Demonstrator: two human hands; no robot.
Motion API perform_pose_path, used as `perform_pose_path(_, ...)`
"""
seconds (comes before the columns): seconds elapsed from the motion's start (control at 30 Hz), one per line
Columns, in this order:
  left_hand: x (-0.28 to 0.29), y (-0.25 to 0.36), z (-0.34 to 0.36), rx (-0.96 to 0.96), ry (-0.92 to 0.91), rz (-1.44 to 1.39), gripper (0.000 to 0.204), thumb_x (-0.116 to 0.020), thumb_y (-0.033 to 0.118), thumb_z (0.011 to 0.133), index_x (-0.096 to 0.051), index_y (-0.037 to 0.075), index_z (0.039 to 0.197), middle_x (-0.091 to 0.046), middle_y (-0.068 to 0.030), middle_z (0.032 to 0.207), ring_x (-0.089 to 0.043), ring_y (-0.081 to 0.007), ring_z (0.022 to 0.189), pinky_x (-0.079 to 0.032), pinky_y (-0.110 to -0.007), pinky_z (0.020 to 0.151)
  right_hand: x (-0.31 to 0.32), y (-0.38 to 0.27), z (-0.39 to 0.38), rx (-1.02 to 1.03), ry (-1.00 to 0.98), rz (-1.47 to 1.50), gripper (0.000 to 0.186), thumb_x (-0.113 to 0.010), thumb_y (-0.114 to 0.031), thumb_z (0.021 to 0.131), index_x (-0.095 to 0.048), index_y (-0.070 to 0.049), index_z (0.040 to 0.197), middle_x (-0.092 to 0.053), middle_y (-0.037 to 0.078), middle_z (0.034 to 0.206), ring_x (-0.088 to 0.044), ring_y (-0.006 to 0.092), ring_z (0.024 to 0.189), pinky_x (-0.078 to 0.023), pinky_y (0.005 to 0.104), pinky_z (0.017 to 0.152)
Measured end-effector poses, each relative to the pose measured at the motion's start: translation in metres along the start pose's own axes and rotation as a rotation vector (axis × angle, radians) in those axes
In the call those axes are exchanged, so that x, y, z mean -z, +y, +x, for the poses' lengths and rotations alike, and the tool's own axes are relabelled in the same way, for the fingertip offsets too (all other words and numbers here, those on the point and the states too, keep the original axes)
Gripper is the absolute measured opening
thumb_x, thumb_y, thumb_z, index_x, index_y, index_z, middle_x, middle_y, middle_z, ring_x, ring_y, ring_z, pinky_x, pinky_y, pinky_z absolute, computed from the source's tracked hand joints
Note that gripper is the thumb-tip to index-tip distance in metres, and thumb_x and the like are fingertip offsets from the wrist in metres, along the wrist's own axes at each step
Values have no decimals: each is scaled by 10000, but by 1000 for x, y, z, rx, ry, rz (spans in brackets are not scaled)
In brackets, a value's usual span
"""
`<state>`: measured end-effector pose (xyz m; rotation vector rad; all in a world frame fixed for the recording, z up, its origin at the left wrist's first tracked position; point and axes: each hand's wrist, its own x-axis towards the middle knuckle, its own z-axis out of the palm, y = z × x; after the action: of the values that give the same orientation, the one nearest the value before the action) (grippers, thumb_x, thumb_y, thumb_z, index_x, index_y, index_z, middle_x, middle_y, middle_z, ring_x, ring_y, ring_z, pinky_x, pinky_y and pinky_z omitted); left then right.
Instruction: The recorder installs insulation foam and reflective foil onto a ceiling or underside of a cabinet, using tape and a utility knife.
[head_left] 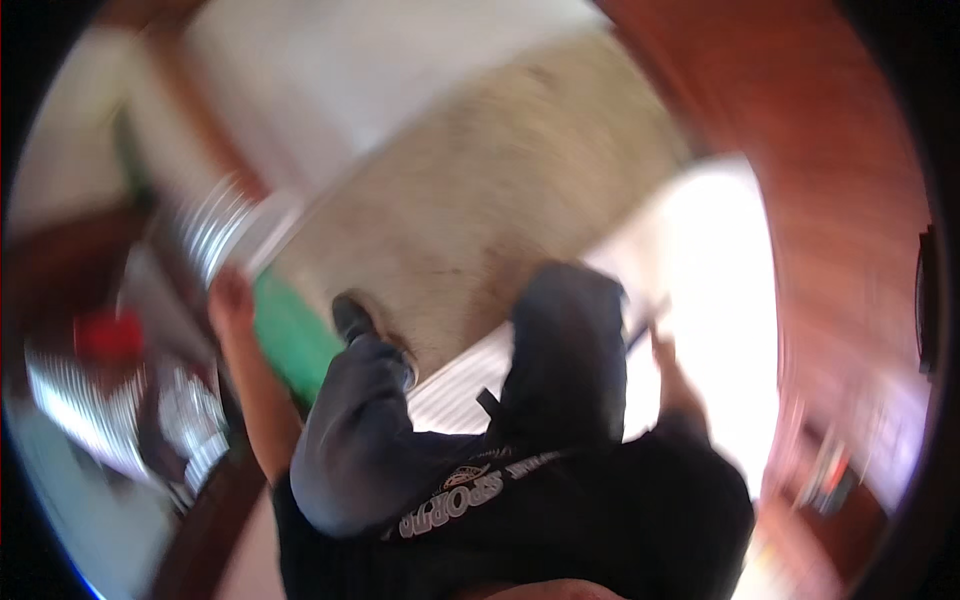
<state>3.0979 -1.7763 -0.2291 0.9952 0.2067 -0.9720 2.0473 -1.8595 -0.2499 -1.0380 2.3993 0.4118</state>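
Motion blurs much of the picture. My left hand [232, 298] is stretched out at the left, beside a green panel-like surface [290, 335]. Just beyond it are the whitish edge of something [265, 238] and a shiny ribbed silver thing [212, 228]. Its fingers are smeared, and whether they touch either thing is unclear. My right hand [663, 352] is low at the right, in front of a bright white area. Its fingers look closed, with a thin dark thing [639, 332] at them, too blurred to name.
My legs stand over a brown, worn floor [480, 190], one shoe [352, 318] forward. A reddish-brown surface [810, 200] curves along the right. More ribbed silver items [85, 405] and a red object [110, 336] are at the left. A pale surface [390, 70] lies ahead.
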Motion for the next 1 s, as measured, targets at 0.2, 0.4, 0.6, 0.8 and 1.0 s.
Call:
perform_pose_path(0.2,28,56,-1,-600,6,673,199,-514,155,1010,-546,-12,1115,-627,-144,1023,-647,-254,894,-574,-334,770,-69,-104,-23,263,-188,-121,625,-668,-487,871,-612,109,1051,-689,215,901,-679,295,785,-560,369,682)
perform_pose_path(0.4,-45,40,-44,-282,389,-287,166,-550,116,992,-535,-11,1098,-612,-112,994,-650,-213,849,-583,-331,707,-11,-90,-79,-9,10,143,549,-667,-422,879,-619,100,1044,-691,207,906,-680,291,791,-562,371,695)
perform_pose_path(0.6,-30,43,-34,-328,306,-413,166,-551,178,1003,-541,25,1068,-600,-70,959,-641,-199,840,-577,-316,706,30,-184,-82,341,-60,-52,361,-628,-235,867,-627,71,1058,-691,200,989,-686,285,867,-567,383,772)
perform_pose_path(0.8,-32,44,-30,-257,297,-610,210,-590,281,989,-560,74,1010,-596,-36,889,-628,-187,804,-571,-288,693,59,-277,-79,365,342,428,470,-620,-161,802,-560,149,1151,-654,235,1104,-647,356,1008,-500,421,886)
perform_pose_path(1.0,6,43,-9,-232,350,-593,172,-541,207,1001,-534,48,1066,-592,-89,891,-608,-207,775,-564,-296,625,92,-424,-147,829,190,745,333,-640,-176,874,-555,50,1103,-584,94,796,-546,177,657,-428,326,565)
